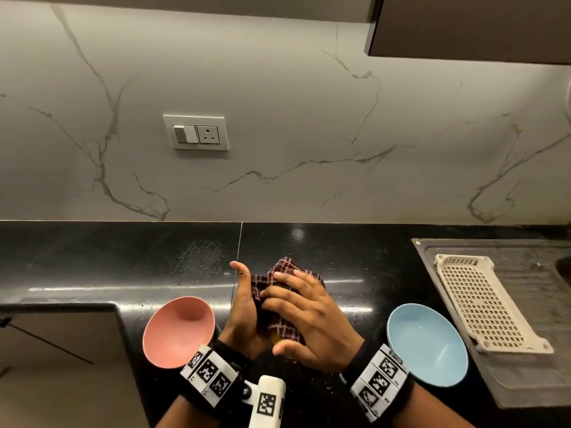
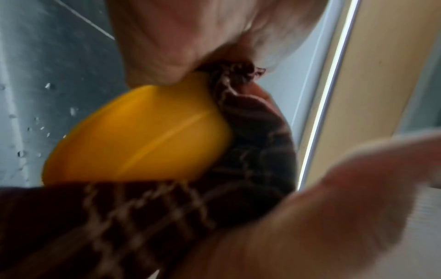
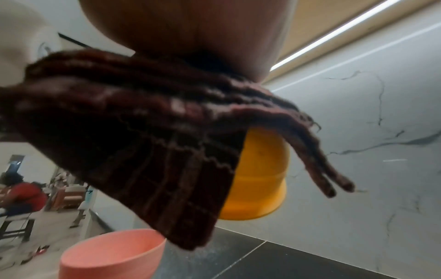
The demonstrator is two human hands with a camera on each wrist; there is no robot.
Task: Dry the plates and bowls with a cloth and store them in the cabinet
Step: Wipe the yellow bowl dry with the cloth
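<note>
Both hands meet over the black counter [image 1: 123, 261] in the head view. My left hand [image 1: 244, 313] grips a yellow bowl [image 2: 138, 136], thumb raised; only a sliver of the bowl [image 1: 275, 338] shows from above. My right hand [image 1: 306, 310] holds a maroon checked cloth [image 1: 287, 273] wrapped over the bowl, fingers curled round it. The right wrist view shows the cloth [image 3: 143, 141] draped over the yellow bowl [image 3: 260, 179]. A pink bowl [image 1: 179, 332] stands left of my hands and a blue bowl [image 1: 428, 344] stands right of them. A brown upper cabinet [image 1: 469, 26] hangs at top right.
A white perforated drying tray [image 1: 482, 304] lies on the steel drainboard [image 1: 531, 381] at the right. Water drops speckle the counter. A switch and socket plate [image 1: 196, 132] sits on the marble wall. The counter edge steps back at the left [image 1: 117, 307].
</note>
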